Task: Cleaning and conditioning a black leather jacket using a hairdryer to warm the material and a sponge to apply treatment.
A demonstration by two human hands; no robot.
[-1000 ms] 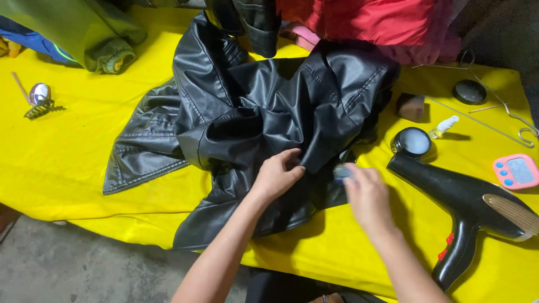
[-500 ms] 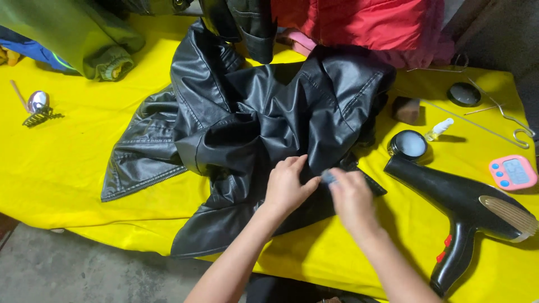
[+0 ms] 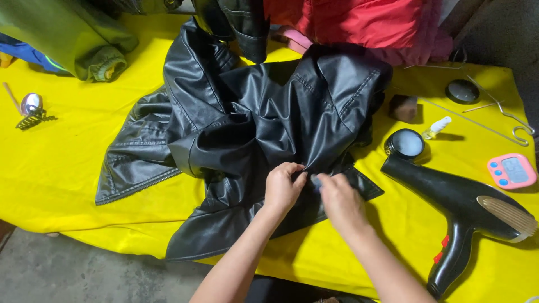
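A crumpled black leather jacket (image 3: pixel 252 118) lies spread over the yellow table cover (image 3: pixel 62 168). My left hand (image 3: pixel 283 188) pinches a fold of the jacket near its lower edge. Right beside it, my right hand (image 3: pixel 339 202) presses a small pale pad (image 3: pixel 316 181) against the same spot on the leather; most of the pad is hidden by my fingers. Both hands nearly touch each other.
A black hair dryer (image 3: pixel 466 207) lies at the right, with an open round tin (image 3: pixel 405 143), a small white bottle (image 3: pixel 437 127), a tin lid (image 3: pixel 462 91) and a pink timer (image 3: pixel 511 171) near it. Green (image 3: pixel 73 39) and red (image 3: pixel 359 22) garments lie at the back. A hair clip (image 3: pixel 32 109) sits far left.
Both hands have drawn closer together on the jacket's lower part. My right hand has brought the pale pad leftward onto the leather beside my left hand.
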